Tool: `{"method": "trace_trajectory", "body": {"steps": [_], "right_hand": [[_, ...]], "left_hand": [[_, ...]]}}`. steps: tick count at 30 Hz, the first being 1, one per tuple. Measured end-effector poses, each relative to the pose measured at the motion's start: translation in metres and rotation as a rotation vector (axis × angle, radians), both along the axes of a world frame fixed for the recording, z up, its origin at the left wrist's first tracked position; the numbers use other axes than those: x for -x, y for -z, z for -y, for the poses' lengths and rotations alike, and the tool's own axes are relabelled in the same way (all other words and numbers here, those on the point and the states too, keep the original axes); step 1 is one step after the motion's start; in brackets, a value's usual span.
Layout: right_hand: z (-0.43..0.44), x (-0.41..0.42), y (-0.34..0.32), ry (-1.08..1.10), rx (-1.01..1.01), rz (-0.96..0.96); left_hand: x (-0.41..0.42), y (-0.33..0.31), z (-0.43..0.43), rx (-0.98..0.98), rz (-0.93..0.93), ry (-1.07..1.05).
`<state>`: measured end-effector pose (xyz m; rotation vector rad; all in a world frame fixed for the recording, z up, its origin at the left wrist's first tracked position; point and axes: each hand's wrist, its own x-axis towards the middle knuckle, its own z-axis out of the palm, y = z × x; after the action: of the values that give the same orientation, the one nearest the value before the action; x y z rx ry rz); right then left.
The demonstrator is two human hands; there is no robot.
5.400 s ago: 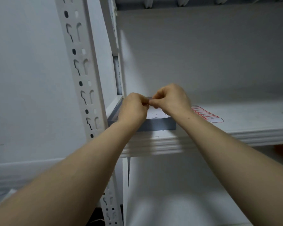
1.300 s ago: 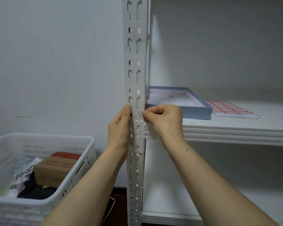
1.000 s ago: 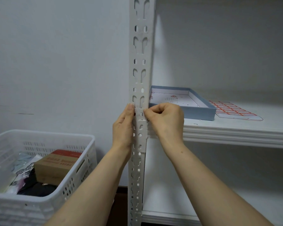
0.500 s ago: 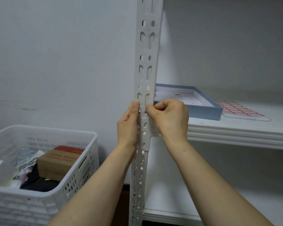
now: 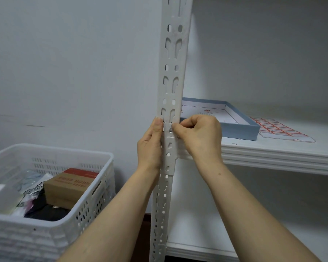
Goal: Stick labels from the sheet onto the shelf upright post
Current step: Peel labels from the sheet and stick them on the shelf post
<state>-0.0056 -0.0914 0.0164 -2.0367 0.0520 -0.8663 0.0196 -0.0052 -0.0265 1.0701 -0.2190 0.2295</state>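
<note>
We see the left hand [image 5: 150, 146] flat against the shelf upright post [image 5: 173, 59], right hand [image 5: 201, 137] pinching its edge (any label hidden under thumb).

Shelf upright post [image 5: 173, 72]: white metal, set upright at centre, its face punched with paired keyhole slots and round holes. Label sheet [image 5: 278, 128]: rows of red-bordered labels, laid flat on the shelf board [image 5: 272, 150], right of the post, well apart.

Looks like a home storage room: white slotted metal shelving [image 5: 171, 76] against a bare wall [image 5: 74, 72], plus a plastic basket [image 5: 51, 229] of odds and ends.
</note>
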Motion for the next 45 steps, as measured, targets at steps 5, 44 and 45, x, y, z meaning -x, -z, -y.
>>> {"method": "trace_trajectory", "body": {"steps": [5, 44, 45], "right_hand": [[0.005, -0.001, -0.001, -0.044, -0.134, -0.031], [0.019, -0.008, 0.012, -0.248, -0.299, -0.029], [0.020, -0.009, 0.012, -0.248, -0.297, -0.027]], "left_hand": [[0.001, -0.001, 0.000, 0.006, -0.023, 0.000], [0.002, 0.000, 0.003, -0.090, 0.063, -0.109], [0.002, 0.000, 0.003, -0.086, 0.062, -0.112]]}}
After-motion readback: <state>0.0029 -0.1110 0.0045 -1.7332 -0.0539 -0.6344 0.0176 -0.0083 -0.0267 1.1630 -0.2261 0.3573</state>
